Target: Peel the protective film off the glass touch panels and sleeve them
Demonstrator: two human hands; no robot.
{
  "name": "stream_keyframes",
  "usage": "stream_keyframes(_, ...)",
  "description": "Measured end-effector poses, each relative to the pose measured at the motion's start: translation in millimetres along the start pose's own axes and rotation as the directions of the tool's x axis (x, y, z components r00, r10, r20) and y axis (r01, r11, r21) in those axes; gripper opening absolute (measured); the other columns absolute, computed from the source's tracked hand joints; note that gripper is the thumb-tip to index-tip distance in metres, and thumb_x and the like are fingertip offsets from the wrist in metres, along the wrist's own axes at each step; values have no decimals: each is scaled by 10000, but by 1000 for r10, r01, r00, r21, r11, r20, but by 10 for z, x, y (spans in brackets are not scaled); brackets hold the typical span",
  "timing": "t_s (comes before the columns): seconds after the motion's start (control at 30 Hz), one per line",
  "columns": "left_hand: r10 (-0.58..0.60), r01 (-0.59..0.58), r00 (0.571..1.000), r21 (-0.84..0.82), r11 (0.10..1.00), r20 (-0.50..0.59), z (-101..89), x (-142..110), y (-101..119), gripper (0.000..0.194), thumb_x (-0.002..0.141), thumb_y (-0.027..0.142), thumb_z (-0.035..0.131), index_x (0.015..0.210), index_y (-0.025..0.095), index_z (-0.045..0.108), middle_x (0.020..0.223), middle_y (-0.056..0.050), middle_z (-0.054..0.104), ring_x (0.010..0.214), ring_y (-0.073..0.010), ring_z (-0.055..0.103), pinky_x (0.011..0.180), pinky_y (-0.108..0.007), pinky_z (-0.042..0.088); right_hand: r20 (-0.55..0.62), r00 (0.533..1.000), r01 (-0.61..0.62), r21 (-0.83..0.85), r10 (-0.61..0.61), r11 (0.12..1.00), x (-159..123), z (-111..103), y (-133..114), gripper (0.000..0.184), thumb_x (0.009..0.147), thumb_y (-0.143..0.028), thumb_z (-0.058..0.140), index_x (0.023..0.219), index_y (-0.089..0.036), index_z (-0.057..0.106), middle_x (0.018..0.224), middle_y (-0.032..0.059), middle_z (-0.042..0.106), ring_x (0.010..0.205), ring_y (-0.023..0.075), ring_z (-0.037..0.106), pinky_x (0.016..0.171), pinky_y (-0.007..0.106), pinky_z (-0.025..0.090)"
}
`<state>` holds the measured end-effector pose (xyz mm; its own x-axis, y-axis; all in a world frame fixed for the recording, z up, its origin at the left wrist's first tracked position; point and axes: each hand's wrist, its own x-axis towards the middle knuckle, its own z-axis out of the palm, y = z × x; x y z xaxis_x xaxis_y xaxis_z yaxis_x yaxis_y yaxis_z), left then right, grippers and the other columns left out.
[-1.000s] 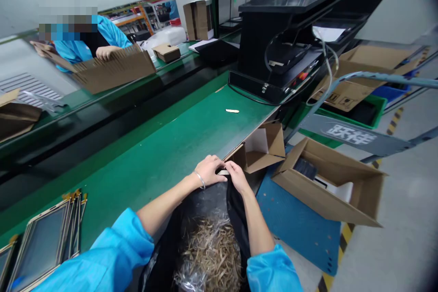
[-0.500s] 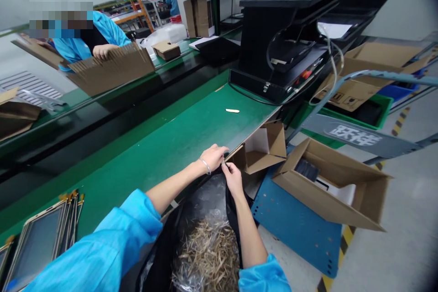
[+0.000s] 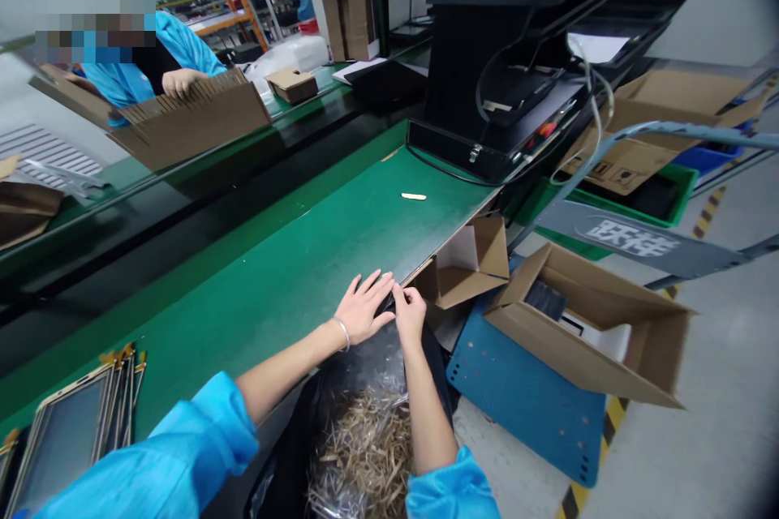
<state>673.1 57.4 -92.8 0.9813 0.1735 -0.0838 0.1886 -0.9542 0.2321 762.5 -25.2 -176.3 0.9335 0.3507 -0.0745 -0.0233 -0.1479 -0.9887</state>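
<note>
My left hand (image 3: 365, 310) lies flat on the front edge of the green bench (image 3: 286, 259), its fingers stretched and spread. Close beside its fingertips, my right hand (image 3: 410, 312) is closed in a pinch at the same edge; what is between the fingertips is too small to make out. Below both hands a black bag (image 3: 286, 442) hangs open against the bench. Inside it are brown shredded strips (image 3: 362, 446) and crumpled clear plastic. A dark fold of the bag shows between the hands. A small pale strip (image 3: 414, 196) lies farther along the bench.
Framed panels (image 3: 64, 438) lean together at the lower left. On the right are a small open carton (image 3: 471, 259), a blue cart (image 3: 523, 389) bearing a larger carton (image 3: 654, 340), and a black machine (image 3: 475, 89). A co-worker's hand (image 3: 181, 83) rests on slotted cardboard (image 3: 195, 122) across the bench.
My left hand has opened from a bent-finger grip into spread fingers and shifted slightly left and down. The right hand keeps its pinch in nearly the same place.
</note>
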Motion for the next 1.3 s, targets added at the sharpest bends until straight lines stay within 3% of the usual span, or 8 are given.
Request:
stream_keyframes(0.13,-105,105,994,2,994,10,105,3,55,690,898,554,388,1456,165,274,1532,-108,252,1425,-263,166,1125,-556,128,-74,992,91,-124,-100,988,-282,-244,-81,408,812,-521,500,965,-153,590,1054,146,606,1041,271,519,916,417,400)
stream_keyframes(0.27,-174,174,985,-31,984,-3,66,179,47,674,889,556,401,1450,198,299,1537,-94,243,1423,-272,173,1128,-566,101,103,982,175,-211,-156,962,-1549,-749,231,317,835,-427,492,982,-190,643,1016,137,657,996,270,593,918,419,445)
stream_keyframes(0.37,-249,247,968,-78,966,-17,-111,306,47,680,900,551,363,1437,136,320,1529,-167,230,1414,-327,181,1103,-610,117,610,791,320,-459,33,829,-2845,-1257,780,389,826,-343,521,1185,-228,620,1206,112,630,1139,288,563,995,427,419)
stream_keyframes(0.53,-114,112,994,-147,983,-2,-181,-564,343,609,892,419,433,1418,125,348,1544,-136,203,1432,-270,129,1145,-500,131,626,572,374,-775,531,510,-3976,-1984,1356,518,784,-274,569,1301,-286,546,1386,111,473,1296,349,414,1053,595,297)
stream_keyframes(0.67,317,-205,879,-318,926,356,573,-2339,837,504,803,335,551,1294,227,530,1394,-86,496,1336,-235,385,1099,-406,310,596,559,438,-802,577,405,-3920,-2037,1359,577,729,-181,584,1301,-249,542,1417,127,418,1346,310,336,1101,582,177)
stream_keyframes(0.87,60,5,766,-99,995,639,1680,-3554,822,389,744,89,485,1042,225,695,1050,-119,712,1045,-313,637,941,-565,422,526,636,394,-851,565,348,-3766,-1759,1262,471,703,5,426,936,-260,739,1012,93,722,1112,290,602,1058,557,305)
stream_keyframes(1.0,67,31,778,-146,989,625,1515,-3521,513,201,684,97,532,694,236,677,607,-12,696,675,-230,689,869,-445,488,524,701,360,-846,485,394,-3452,-1911,988,597,689,53,325,996,-278,716,885,33,744,953,204,679,1030,380,408)
stream_keyframes(1.3,21,46,981,-335,941,195,642,-3482,233,336,869,123,320,928,252,625,798,29,698,757,-133,662,1153,-417,175,463,831,288,-832,308,474,-2678,-2187,113,621,698,-6,322,1203,-213,619,1182,67,649,1130,210,579,992,329,421)
